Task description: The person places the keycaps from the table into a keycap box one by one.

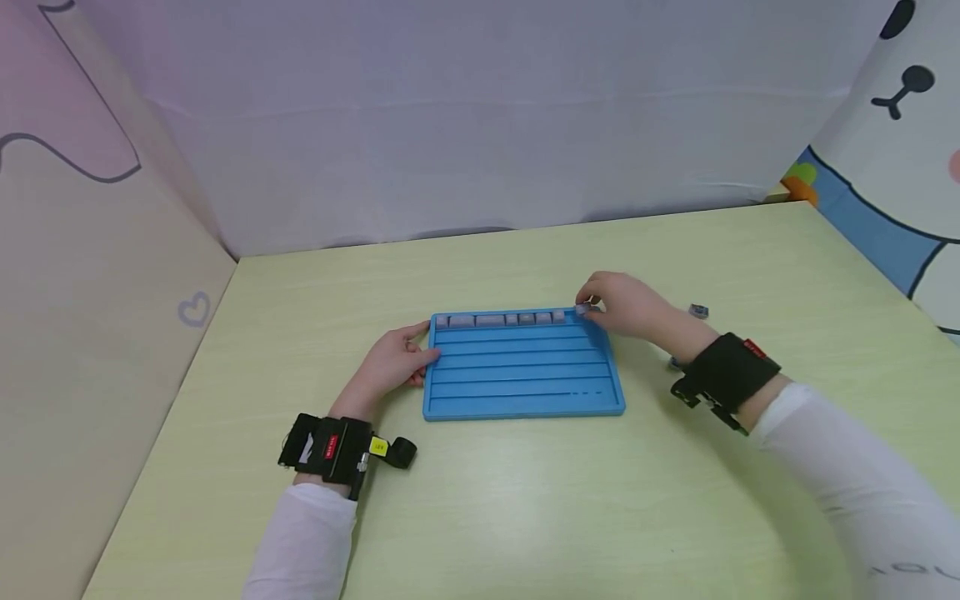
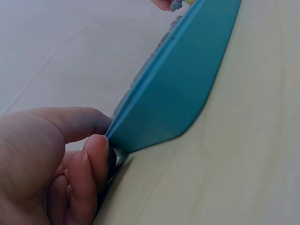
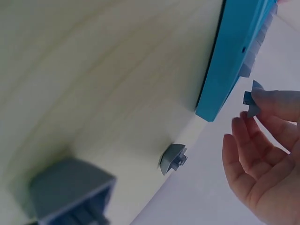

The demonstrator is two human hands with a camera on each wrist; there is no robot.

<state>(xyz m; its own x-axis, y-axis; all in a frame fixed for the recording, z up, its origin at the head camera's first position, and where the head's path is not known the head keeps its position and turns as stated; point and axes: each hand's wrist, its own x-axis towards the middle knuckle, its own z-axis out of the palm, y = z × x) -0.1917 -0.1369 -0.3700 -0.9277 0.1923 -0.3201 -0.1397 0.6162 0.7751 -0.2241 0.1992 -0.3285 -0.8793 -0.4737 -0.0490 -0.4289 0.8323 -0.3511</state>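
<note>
A blue keycap tray (image 1: 517, 360) with several long ridged rows lies on the table. Grey and pale keycaps (image 1: 491, 321) sit side by side along its far row. My left hand (image 1: 392, 360) grips the tray's left edge between thumb and fingers, also seen close up in the left wrist view. Over the tray's far right corner, my right hand (image 1: 626, 302) pinches a small grey keycap (image 3: 253, 99) between thumb and fingertips. In the right wrist view its stem side faces the tray, close to the end of the filled row, with the other fingers loosely bent below.
Two loose grey keycaps lie right of the tray: one (image 1: 698, 311) beyond the right forearm, another (image 1: 674, 363) partly hidden by the wrist strap. The pale wooden table (image 1: 480, 500) meets a white cloth backdrop (image 1: 480, 158) behind and printed panels at both sides.
</note>
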